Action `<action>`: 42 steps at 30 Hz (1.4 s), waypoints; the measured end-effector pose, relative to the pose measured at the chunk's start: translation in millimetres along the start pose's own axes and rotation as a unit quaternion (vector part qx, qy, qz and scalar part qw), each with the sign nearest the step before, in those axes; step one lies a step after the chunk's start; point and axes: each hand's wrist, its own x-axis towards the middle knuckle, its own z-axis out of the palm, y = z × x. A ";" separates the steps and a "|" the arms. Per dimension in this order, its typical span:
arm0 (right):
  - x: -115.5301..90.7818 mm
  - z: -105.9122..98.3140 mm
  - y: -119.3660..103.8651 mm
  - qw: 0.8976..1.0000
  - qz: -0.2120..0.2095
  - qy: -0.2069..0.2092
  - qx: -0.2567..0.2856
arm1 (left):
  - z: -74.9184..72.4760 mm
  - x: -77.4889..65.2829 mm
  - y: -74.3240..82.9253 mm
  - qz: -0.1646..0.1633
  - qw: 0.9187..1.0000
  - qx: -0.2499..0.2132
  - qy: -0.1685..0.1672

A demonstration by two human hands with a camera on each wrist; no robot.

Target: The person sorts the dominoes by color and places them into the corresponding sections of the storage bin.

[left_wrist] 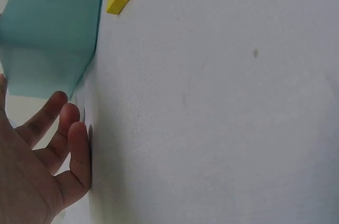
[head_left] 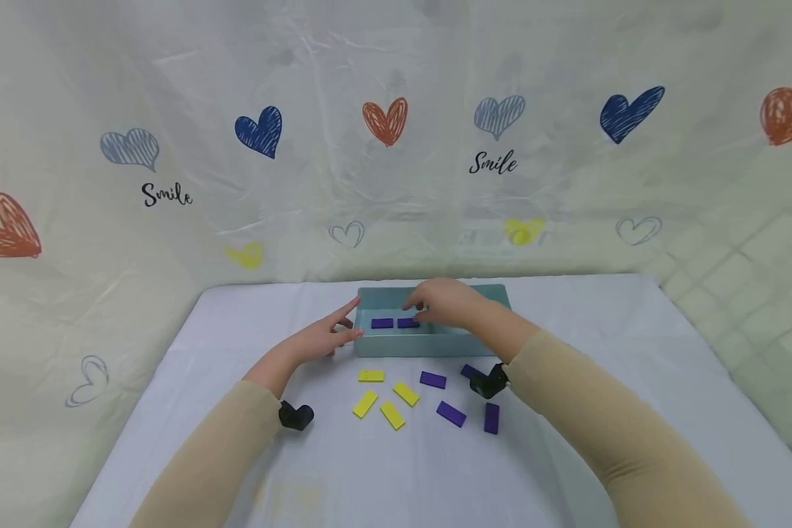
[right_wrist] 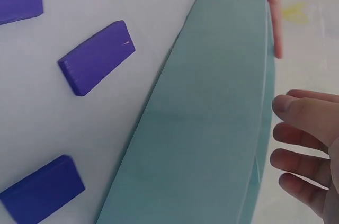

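Observation:
A teal divided box (head_left: 396, 346) stands on the white-covered table, with two purple blocks (head_left: 382, 323) lying end to end in its left compartment. My left hand (head_left: 315, 342) is at the box's left end, its extended index finger and thumb against the rim. Above the box, my right hand (head_left: 450, 302) has its fingers loosely bent beside the nearer purple block (head_left: 405, 323). Nothing shows between those fingers (right_wrist: 299, 135) in the right wrist view. From the left wrist camera, the other fingers of the left hand (left_wrist: 32, 166) rest by the box's outer wall.
Several yellow blocks (head_left: 392, 415) lie in front of the box, left of centre. Several purple blocks (head_left: 451, 413) lie to their right, one partly behind the black right wrist camera (head_left: 490, 382). A heart-printed curtain (head_left: 396, 183) hangs behind the table.

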 end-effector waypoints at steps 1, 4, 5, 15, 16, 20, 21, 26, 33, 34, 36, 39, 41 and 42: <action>-4.9 -0.9 -0.1 1.000 -0.004 0.006 0.007 | 0.2 -0.1 0.1 0.000 1.000 0.001 0.000; -19.5 -1.9 0.0 0.999 -0.015 0.026 0.018 | -0.4 0.1 -0.4 0.000 1.000 0.005 0.002; -24.5 -2.4 -0.2 0.999 -0.018 0.031 0.021 | -0.6 0.5 -0.5 0.000 1.000 0.006 0.002; -74.6 -6.7 -3.4 0.997 -0.053 0.053 0.002 | -2.2 0.6 0.5 -0.002 1.000 0.006 -0.004; -79.6 -5.1 -3.0 0.997 -0.053 0.053 0.001 | -2.2 0.4 0.9 -0.001 1.000 0.007 -0.003; -100.0 4.8 0.4 0.997 -0.049 0.053 0.006 | -2.2 0.7 0.7 -0.002 1.000 0.009 -0.001; -105.2 7.7 1.6 0.998 -0.047 0.051 0.008 | -2.1 0.8 0.6 -0.003 1.000 0.009 -0.002; -129.2 21.5 10.8 0.999 -0.030 0.029 0.033 | -1.8 0.9 -0.4 -0.005 1.000 0.010 -0.004; -149.3 36.7 23.2 0.999 -0.015 0.016 0.043 | -2.8 -0.4 1.3 -0.006 1.000 0.013 -0.003; -150.7 38.5 24.3 0.999 -0.015 0.014 0.044 | -3.0 -0.4 1.3 -0.007 1.000 0.014 -0.002; -152.6 42.1 25.5 0.999 -0.013 0.006 0.047 | -3.4 -0.4 1.2 -0.007 1.000 0.015 -0.003; -153.3 49.2 26.4 0.998 -0.012 -0.009 0.054 | -3.5 0.2 0.4 -0.004 1.000 0.013 -0.006; -152.7 54.0 25.9 0.998 -0.012 -0.020 0.059 | -3.4 0.5 -0.1 -0.002 1.000 0.012 -0.008; -152.4 56.3 25.5 0.998 -0.013 -0.024 0.062 | -3.3 0.6 -0.1 -0.001 1.000 0.011 -0.009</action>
